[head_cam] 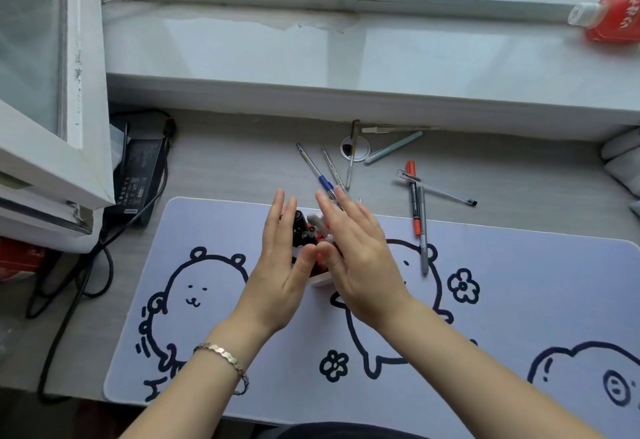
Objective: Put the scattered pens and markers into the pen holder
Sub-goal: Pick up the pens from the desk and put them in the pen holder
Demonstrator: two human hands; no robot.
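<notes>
A white pen holder (322, 280) stands on the lilac desk mat (502, 300), mostly hidden between my two hands; black, grey and red pen tops (304, 227) stick out of it. My left hand (282, 265) and my right hand (356, 255) flank the holder with fingers straight and apart, thumbs nearly meeting in front of it. Neither holds a pen. Loose on the desk beyond lie a blue-grip pen (317, 170), two clear pens (334, 168), a pale green pen (394, 147), a red marker (414, 201), a grey pen (423, 230) and a clear black-tipped pen (438, 190).
A black power adapter (138, 175) with cables lies at the desk's left. A round cable hole (360, 149) sits near the back edge. An open window frame (52, 92) juts in on the left. A red bottle (613, 15) lies on the windowsill (311, 57).
</notes>
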